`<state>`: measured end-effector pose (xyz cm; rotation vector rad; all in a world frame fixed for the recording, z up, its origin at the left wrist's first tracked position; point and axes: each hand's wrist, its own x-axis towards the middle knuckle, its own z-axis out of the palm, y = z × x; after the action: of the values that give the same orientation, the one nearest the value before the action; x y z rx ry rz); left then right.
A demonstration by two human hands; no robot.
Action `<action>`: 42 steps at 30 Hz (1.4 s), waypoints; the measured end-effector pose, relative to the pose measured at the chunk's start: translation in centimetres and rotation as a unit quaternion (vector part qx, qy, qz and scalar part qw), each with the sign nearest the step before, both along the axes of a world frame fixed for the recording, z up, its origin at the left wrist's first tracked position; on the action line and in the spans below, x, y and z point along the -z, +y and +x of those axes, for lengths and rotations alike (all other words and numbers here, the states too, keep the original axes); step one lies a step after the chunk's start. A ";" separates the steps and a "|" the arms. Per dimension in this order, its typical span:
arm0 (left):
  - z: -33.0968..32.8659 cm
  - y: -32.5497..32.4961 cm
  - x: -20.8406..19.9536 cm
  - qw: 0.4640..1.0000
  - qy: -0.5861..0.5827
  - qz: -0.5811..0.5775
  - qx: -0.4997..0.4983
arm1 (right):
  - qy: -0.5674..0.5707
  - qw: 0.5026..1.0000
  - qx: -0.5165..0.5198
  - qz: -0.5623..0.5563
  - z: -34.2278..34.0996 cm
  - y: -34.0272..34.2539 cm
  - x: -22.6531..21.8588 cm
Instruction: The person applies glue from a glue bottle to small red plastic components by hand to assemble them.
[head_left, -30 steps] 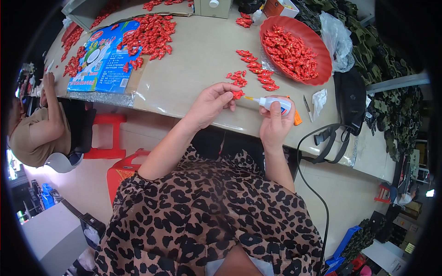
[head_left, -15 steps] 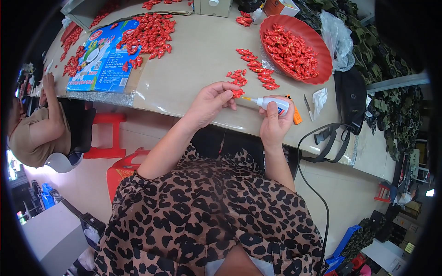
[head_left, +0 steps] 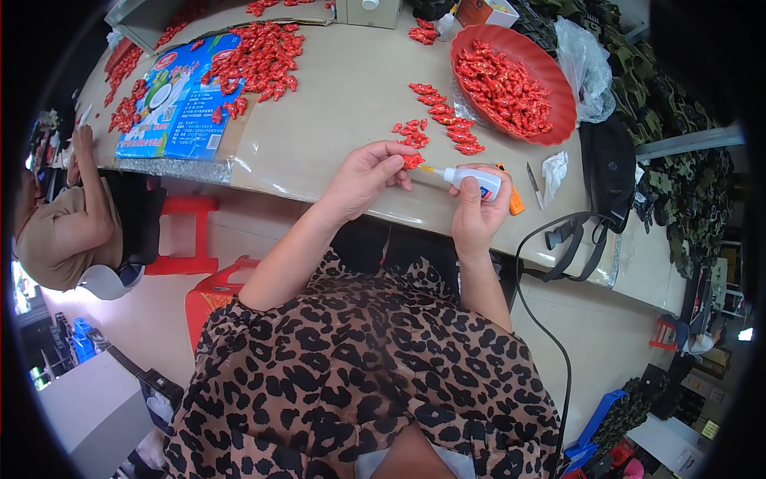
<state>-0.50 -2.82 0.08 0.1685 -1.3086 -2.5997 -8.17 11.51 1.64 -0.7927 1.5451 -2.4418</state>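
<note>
Between the thumb and fingers of my left hand (head_left: 373,177) is a small shiny red piece (head_left: 412,161), pinched at the table's near edge. My right hand (head_left: 481,211) is wrapped round a white glue bottle (head_left: 476,182) held on its side. Its thin yellowish nozzle (head_left: 433,169) points left and reaches close to the red piece; whether they touch I cannot tell. Just beyond my left fingers lies a loose group of similar red pieces (head_left: 412,130). Farther back, several more red pieces (head_left: 452,122) lie in a slanting row beside a big red bowl (head_left: 570,120) heaped with them.
Right of my right hand lie an orange-handled tool (head_left: 515,199), a knife (head_left: 535,185) and crumpled white tissue (head_left: 553,176). A black bag (head_left: 608,172) with a strap and cable lies on the table's right. Red pieces cover a blue cardboard sheet (head_left: 179,108) at left, near a seated person (head_left: 72,231).
My right hand and the glue bottle have shifted very slightly. My left hand keeps its pinch on the red piece in nearly the same place.
</note>
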 end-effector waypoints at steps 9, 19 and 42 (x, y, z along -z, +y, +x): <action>0.0 0.0 -0.1 1.000 -0.004 0.003 0.010 | 0.082 0.995 0.001 0.064 0.1 0.2 -0.7; 0.0 0.0 0.0 1.000 -0.002 0.003 0.009 | 0.136 0.989 0.001 0.062 -0.1 0.1 -0.7; 0.0 -0.4 0.0 0.994 0.042 0.088 0.038 | -0.265 0.945 -0.084 -0.173 -0.3 -0.4 -0.8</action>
<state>-0.55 -3.26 0.05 0.0388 -1.0779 -2.7542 -8.43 11.07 2.41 -0.2481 0.8384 -2.5364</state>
